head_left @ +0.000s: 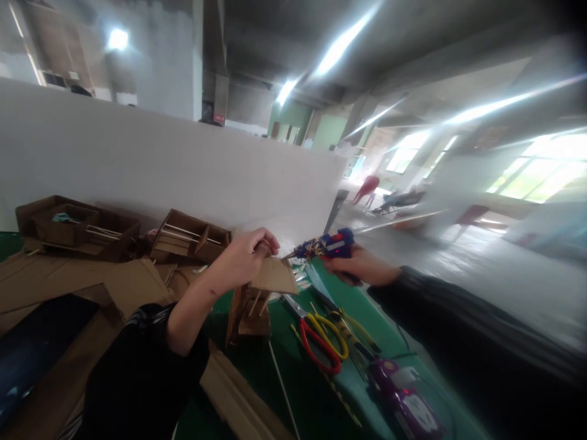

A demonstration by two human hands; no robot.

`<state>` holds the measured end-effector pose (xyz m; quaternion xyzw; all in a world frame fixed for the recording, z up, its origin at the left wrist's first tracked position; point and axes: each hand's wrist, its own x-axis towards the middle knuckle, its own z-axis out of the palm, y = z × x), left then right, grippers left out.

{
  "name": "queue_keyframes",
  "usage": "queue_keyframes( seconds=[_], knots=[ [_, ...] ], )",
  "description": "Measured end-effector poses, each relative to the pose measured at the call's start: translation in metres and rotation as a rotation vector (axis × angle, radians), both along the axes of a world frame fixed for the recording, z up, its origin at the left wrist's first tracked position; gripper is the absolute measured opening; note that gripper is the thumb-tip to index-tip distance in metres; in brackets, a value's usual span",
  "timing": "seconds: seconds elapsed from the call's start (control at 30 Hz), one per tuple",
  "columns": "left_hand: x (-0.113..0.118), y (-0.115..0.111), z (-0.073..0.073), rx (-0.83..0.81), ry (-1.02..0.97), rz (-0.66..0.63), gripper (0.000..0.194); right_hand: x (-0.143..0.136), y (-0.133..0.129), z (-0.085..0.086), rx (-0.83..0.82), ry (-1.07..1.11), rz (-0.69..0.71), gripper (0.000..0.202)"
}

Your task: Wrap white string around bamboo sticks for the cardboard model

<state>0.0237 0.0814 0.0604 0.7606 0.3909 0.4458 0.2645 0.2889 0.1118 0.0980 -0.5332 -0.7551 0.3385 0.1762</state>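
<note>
My right hand (348, 266) is wrapped round a blue and red glue gun (325, 245), its nozzle pointing left. The nozzle tip is close to the upper edge of a small cardboard piece (275, 276). That piece lies on top of a small cardboard structure (250, 315) with thin sticks in it. My left hand (250, 253) is above the structure, fingers curled together at the piece's upper left; part of the piece is hidden behind the fingers.
Red-handled scissors (318, 348), yellow-handled tools and a purple power strip (403, 397) lie on the green table (229, 409). Cardboard boxes (77, 229) with sticks stand at the left, beside cardboard sheets (132, 284). A white partition (183, 171) rises behind.
</note>
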Motion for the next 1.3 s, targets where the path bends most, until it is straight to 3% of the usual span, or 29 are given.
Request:
queue_keyframes(
  seconds=[0.83,1.1,1.3],
  knots=[
    [0.001,-0.006,0.006,-0.025,0.035,0.02,0.022,0.008,-0.006,0.004,0.007,-0.05,-0.006,0.036],
    [0.0,-0.007,0.006,-0.032,0.05,0.028,0.023,0.011,0.0,-0.004,0.029,-0.088,-0.005,0.03],
    [0.0,-0.007,0.006,-0.013,0.047,0.023,0.021,0.043,0.008,-0.017,0.066,-0.037,-0.14,0.035]
  ],
)
